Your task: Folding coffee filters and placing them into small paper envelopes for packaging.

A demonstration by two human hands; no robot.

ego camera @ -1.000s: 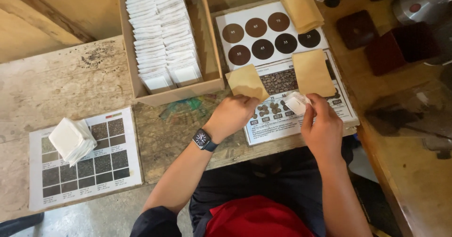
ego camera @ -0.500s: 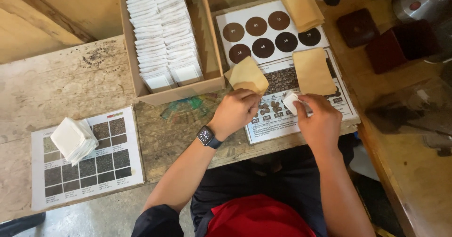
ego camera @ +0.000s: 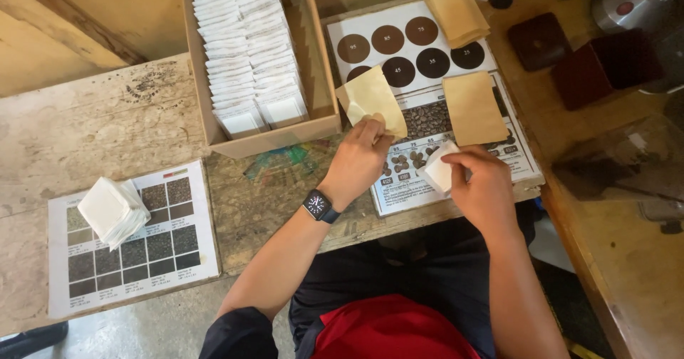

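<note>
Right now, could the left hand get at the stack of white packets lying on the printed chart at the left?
Probably not as it stands: the left hand already holds a tan envelope. The white packet stack lies uncovered with bare table between, so the path looks free once the hand is emptied.

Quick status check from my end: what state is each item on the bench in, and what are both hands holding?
Left hand: pinching the tan envelope, lifted and tilted.
Right hand: gripping a small white packet.
Cardboard box: open, rows of white packets standing inside.
Second tan envelope: lying flat on the printed chart.
Tan envelope stack: untouched.
White packet pile: loose on the left chart.
</note>
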